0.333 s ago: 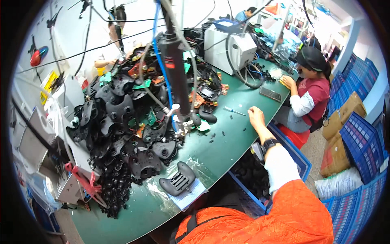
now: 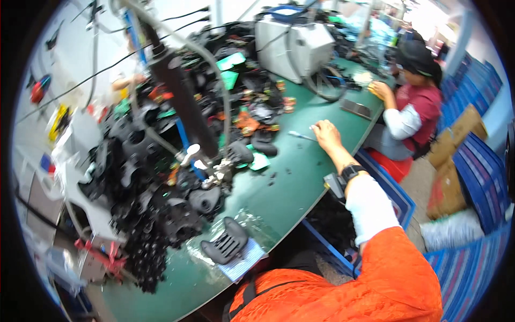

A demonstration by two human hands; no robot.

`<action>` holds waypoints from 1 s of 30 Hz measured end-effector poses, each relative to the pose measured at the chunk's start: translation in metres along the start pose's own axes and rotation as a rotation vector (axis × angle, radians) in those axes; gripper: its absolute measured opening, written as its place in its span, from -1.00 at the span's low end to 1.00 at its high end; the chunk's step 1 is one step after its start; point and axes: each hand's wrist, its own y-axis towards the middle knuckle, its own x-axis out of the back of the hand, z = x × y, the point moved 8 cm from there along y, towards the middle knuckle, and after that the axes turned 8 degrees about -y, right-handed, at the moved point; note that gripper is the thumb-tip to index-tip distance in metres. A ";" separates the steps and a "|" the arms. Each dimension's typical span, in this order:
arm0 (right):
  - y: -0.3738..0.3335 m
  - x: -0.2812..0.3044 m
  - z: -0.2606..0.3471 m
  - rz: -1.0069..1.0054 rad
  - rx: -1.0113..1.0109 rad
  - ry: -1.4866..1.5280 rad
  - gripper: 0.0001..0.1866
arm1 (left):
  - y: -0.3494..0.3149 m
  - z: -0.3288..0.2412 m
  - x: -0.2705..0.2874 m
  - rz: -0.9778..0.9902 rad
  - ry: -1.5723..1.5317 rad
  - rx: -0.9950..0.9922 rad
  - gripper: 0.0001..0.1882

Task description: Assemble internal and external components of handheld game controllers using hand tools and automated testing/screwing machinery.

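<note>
Right hand (image 2: 328, 135): I am holding it out over the worktop (image 2: 289, 182), in from the near edge, fingers parted and bending a little; I am seeing nothing gripped. A thin pale-blue tool (image 2: 302, 135) is lying just beside the fingertips; blur is hiding whether they are touching it. Left hand: staying outside the view, so I cannot tell its state.

Containers: a blue crate (image 2: 410, 206) is sitting below the worktop's near edge, partly behind my forearm, and is holding a heap of dark pieces (image 2: 332, 228), too dim to make out. A small blue tray (image 2: 279, 19) is resting on a white box-shaped machine (image 2: 311, 45) toward the worktop's far end; something pale is showing in it. More blue crates (image 2: 483, 172) are standing to my right, near cardboard boxes (image 2: 448, 196) and a white sack (image 2: 453, 236).

Near edge, toward the left corner: a dark controller (image 2: 228, 241) is lying on paper (image 2: 245, 261) and clear plastic (image 2: 206, 263). Dark shells (image 2: 179, 217) are heaping beyond it.
</note>
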 end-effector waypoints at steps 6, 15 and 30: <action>-0.010 -0.019 0.021 0.198 0.239 -0.236 -0.85 | 0.021 -0.003 -0.063 0.222 -0.137 -0.025 -0.83; -0.119 0.080 0.228 0.897 -0.347 1.632 -0.86 | 0.048 0.062 -0.004 0.079 -0.115 0.101 -0.75; -0.149 0.156 0.469 0.616 0.429 0.935 -0.84 | 0.164 0.093 -0.080 0.122 -0.386 0.088 -0.84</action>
